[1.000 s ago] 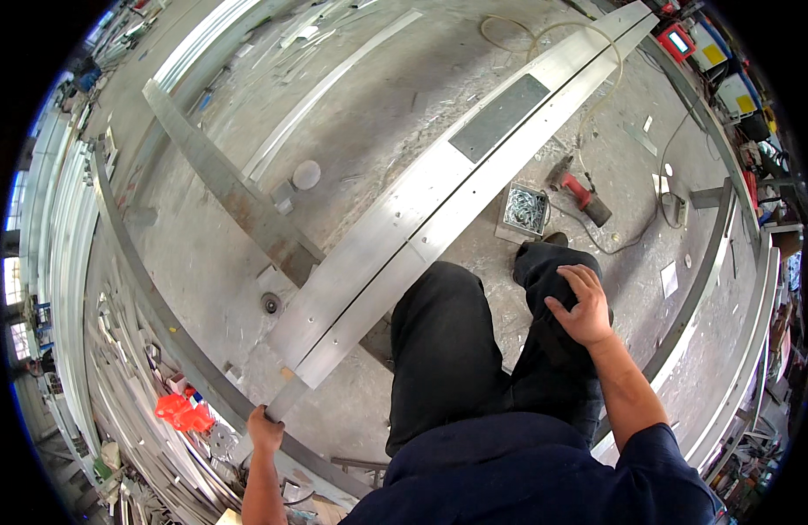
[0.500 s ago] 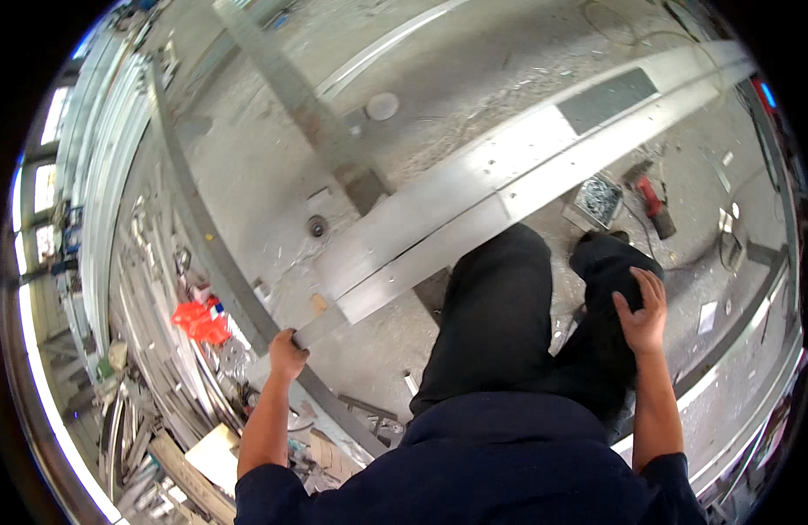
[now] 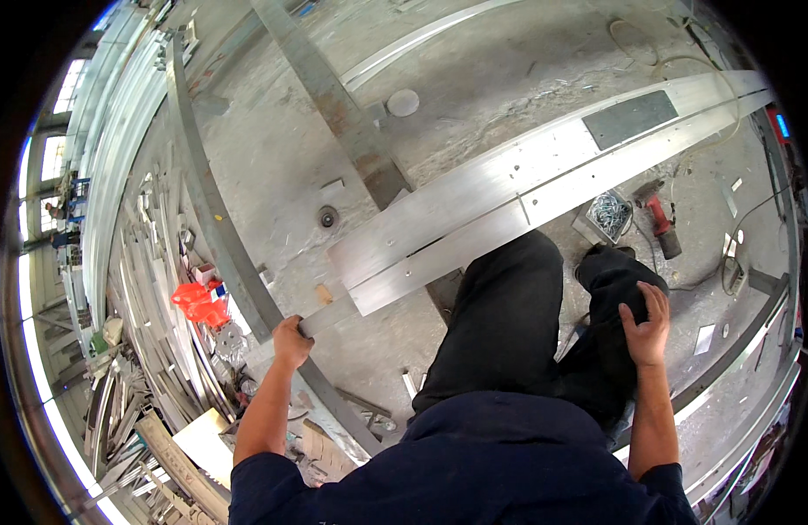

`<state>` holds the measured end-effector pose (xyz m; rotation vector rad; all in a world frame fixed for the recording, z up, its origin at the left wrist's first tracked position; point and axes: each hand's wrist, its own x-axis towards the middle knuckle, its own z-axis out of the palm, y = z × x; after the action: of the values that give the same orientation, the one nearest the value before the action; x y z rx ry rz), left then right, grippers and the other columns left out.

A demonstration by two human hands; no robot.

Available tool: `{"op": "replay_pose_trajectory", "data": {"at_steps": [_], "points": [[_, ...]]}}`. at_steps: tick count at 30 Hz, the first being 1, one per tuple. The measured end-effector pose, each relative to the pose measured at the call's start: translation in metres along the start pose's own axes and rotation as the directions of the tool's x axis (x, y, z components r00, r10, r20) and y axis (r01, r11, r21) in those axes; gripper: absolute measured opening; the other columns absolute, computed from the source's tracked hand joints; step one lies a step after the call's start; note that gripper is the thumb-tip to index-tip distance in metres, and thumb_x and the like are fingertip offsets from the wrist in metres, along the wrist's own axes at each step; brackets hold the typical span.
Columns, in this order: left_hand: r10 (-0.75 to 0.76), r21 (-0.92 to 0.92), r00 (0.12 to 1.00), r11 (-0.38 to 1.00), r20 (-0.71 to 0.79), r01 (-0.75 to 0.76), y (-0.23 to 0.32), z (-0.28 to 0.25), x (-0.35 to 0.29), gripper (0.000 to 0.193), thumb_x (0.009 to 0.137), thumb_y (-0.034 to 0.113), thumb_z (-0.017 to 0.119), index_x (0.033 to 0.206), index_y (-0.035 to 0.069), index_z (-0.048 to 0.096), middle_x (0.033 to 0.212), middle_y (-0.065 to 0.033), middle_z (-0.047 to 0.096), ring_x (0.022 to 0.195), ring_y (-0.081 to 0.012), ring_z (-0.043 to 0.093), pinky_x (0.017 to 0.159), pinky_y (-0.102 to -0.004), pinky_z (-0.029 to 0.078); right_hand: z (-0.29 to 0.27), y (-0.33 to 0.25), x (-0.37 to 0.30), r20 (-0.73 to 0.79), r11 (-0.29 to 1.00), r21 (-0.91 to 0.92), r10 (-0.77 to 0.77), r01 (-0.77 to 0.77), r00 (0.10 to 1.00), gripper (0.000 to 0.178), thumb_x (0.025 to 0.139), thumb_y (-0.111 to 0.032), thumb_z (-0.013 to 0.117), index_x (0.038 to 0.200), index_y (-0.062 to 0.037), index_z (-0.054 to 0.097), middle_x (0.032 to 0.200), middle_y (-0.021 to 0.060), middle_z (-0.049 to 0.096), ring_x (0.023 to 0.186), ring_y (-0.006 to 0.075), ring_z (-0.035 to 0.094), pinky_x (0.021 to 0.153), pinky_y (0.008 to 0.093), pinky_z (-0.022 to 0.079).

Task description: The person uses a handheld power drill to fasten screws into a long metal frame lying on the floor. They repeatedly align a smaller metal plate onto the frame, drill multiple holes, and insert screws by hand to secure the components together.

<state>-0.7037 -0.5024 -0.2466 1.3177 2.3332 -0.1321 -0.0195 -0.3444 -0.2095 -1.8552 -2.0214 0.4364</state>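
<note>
A long silvery metal panel (image 3: 474, 194) made of lengthwise strips runs from near my left hand up to the far right, resting on a steel beam (image 3: 356, 144). A dark grey rectangle (image 3: 631, 119) marks its far part. My left hand (image 3: 292, 341) is closed, fingers curled at the outer end of a flat metal strip (image 3: 328, 308) beyond the panel's near end; its grip is partly hidden. My right hand (image 3: 646, 328) rests on my right leg, fingers bent but apart, holding nothing.
A red and black power tool (image 3: 662, 226) lies on the floor beside a box of screws (image 3: 609, 214). Steel rails (image 3: 224, 236) frame the work area. At left are metal offcuts (image 3: 172, 306), a red plastic bag (image 3: 200, 304) and stacked profiles (image 3: 124, 149). A hose (image 3: 719, 70) crosses the panel's far end.
The head view has shifted slightly, so the panel and floor items appear a little farther right and lower. Both hands keep about the same places and poses.
</note>
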Motion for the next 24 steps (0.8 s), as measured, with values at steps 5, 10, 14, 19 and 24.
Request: {"op": "replay_pose_trajectory", "data": {"at_steps": [5, 10, 14, 19, 24], "points": [[0.023, 0.009, 0.999, 1.0, -0.027, -0.022, -0.007, 0.009, 0.001, 0.027, 0.063, 0.007, 0.075, 0.088, 0.001, 0.067, 0.082, -0.0204, 0.067, 0.082, -0.0407, 0.067, 0.073, -0.0462, 0.053, -0.001, -0.004, 0.004, -0.002, 1.0, 0.004, -0.013, 0.013, 1.0, 0.049, 0.075, -0.013, 0.082, 0.119, -0.0006, 0.068, 0.121, 0.0183, 0.068, 0.118, 0.0401, 0.061, 0.106, 0.0465, 0.047], [-0.006, -0.022, 1.0, 1.0, -0.007, 0.006, -0.001, 0.013, 0.002, 0.027, 0.063, 0.008, 0.076, 0.087, 0.0, 0.067, 0.076, -0.0185, 0.067, 0.076, -0.0399, 0.067, 0.072, -0.0459, 0.053, -0.001, -0.005, 0.004, -0.005, 1.0, 0.006, -0.004, 0.004, 1.0, 0.048, 0.073, -0.013, 0.083, 0.118, -0.0001, 0.068, 0.12, 0.0187, 0.068, 0.118, 0.0402, 0.061, 0.105, 0.0463, 0.048], [0.059, 0.051, 0.998, 0.997, -0.005, -0.058, -0.004, 0.008, 0.003, 0.027, 0.063, 0.009, 0.076, 0.087, 0.001, 0.067, 0.077, -0.0194, 0.066, 0.078, -0.0405, 0.067, 0.071, -0.0458, 0.053, -0.003, -0.006, 0.005, -0.009, 1.0, 0.012, -0.008, 0.008, 1.0, 0.049, 0.073, -0.013, 0.083, 0.117, 0.0, 0.068, 0.12, 0.0182, 0.068, 0.118, 0.0401, 0.061, 0.105, 0.0462, 0.048], [0.019, 0.012, 1.0, 1.0, 0.003, -0.019, -0.002, 0.001, -0.001, 0.026, 0.062, 0.008, 0.075, 0.084, 0.0, 0.065, 0.079, -0.0204, 0.065, 0.079, -0.0409, 0.065, 0.069, -0.0472, 0.051, -0.003, -0.005, 0.005, -0.011, 1.0, 0.025, -0.013, 0.013, 1.0, 0.048, 0.074, -0.015, 0.083, 0.117, -0.0002, 0.068, 0.12, 0.018, 0.069, 0.119, 0.0404, 0.061, 0.105, 0.0467, 0.048], [-0.039, -0.003, 0.998, 0.999, 0.05, 0.039, -0.012, -0.002, -0.001, 0.026, 0.061, 0.006, 0.076, 0.083, 0.0, 0.063, 0.078, -0.0207, 0.064, 0.079, -0.0417, 0.065, 0.07, -0.0483, 0.051, -0.001, -0.006, 0.006, -0.004, 1.0, 0.013, -0.004, 0.004, 1.0, 0.049, 0.073, -0.016, 0.084, 0.117, -0.0002, 0.068, 0.121, 0.0168, 0.069, 0.12, 0.0403, 0.06, 0.106, 0.0472, 0.047]]}}
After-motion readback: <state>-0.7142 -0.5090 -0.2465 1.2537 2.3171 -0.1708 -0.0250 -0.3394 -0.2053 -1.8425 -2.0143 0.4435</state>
